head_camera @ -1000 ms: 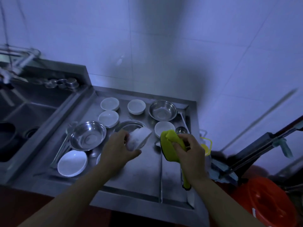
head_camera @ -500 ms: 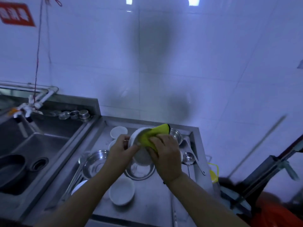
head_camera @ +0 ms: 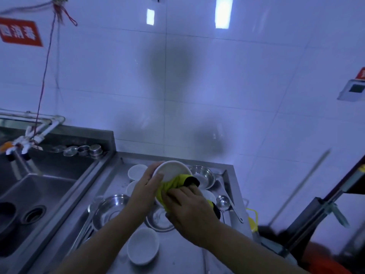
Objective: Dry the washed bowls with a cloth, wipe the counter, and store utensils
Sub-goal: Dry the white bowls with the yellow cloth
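Observation:
My left hand (head_camera: 145,189) grips a white bowl (head_camera: 172,171) by its rim and holds it tilted above the steel counter (head_camera: 181,256). My right hand (head_camera: 189,210) holds a yellow-green cloth (head_camera: 169,187) bunched against the bowl's lower edge. Under the hands the counter carries other white bowls (head_camera: 142,247), steel bowls (head_camera: 110,210) and a steel ladle (head_camera: 224,202); my arms hide part of them.
A steel sink (head_camera: 39,186) with a drain lies to the left, a tap (head_camera: 23,141) above it and small steel cups (head_camera: 92,150) on its back ledge. White tiled wall stands behind. To the right of the counter are a metal frame (head_camera: 320,208) and something orange.
The bowl has turned so its inside faces me, and the cloth has slid from the bowl's top to its lower edge. The view has tilted further up the wall.

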The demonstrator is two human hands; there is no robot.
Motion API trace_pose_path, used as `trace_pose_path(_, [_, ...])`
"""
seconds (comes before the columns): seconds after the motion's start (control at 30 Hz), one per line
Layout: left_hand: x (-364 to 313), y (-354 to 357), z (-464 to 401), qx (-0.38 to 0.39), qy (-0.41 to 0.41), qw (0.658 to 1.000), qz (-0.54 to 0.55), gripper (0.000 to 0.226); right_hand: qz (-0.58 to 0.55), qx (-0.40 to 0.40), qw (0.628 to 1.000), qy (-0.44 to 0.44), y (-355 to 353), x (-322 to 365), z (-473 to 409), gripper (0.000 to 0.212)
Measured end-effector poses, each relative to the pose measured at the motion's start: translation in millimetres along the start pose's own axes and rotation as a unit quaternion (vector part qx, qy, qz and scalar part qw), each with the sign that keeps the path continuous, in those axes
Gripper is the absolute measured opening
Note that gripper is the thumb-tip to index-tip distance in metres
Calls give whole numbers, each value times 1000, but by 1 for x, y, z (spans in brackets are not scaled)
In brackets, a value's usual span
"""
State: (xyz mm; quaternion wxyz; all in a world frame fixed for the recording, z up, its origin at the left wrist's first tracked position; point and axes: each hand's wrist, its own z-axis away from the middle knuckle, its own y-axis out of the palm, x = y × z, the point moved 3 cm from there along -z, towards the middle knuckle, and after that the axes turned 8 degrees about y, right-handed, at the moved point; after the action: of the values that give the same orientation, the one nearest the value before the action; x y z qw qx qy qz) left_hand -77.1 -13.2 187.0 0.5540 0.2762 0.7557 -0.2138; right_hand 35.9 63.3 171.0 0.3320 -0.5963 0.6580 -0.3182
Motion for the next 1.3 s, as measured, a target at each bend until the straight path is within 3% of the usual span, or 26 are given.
trace_pose_path(0.1, [-11,1,-1,35,4,999,16,24,71,20,996,-47,-10,-19,-10,49])
trace_pose_path(0.23, [-23,2,-5,51,16,998,25,23,72,12,995,-65,-13,-31,-11,56])
trace_pose_path(0.43, [-24,18,-12,-5,31,999,15,25,47,-106,989,92,-14,-1,-1,47])
trace_pose_path(0.53, [-26,23,-13,4,24,1000,5,26,22,-145,979,143,-18,10,-3,51])
trace_pose_path(0.63, [-34,21,-15,26,23,999,16,29,24,-163,984,61,-27,3,-2,48])
trace_pose_path(0.77, [-50,17,-16,75,48,996,13,31,38,-120,990,-67,-44,-23,-5,49])
trace_pose_path(0.87, [-57,19,-19,110,57,992,-11,34,50,-115,985,-116,-52,-33,-5,51])
trace_pose_path(0.97, [-58,24,-19,99,65,992,-31,34,71,-146,983,-81,-50,-23,-1,44])
trace_pose_path(1.13, [-52,32,-14,31,64,997,-3,30,34,-228,970,72,-31,5,-1,42])
trace_pose_path(1.2, [-53,32,-12,39,68,997,-8,31,28,-248,966,63,-29,4,1,42])
trace_pose_path(1.3, [-60,26,-11,78,60,995,-24,33,34,-232,971,-38,-37,-16,4,29])
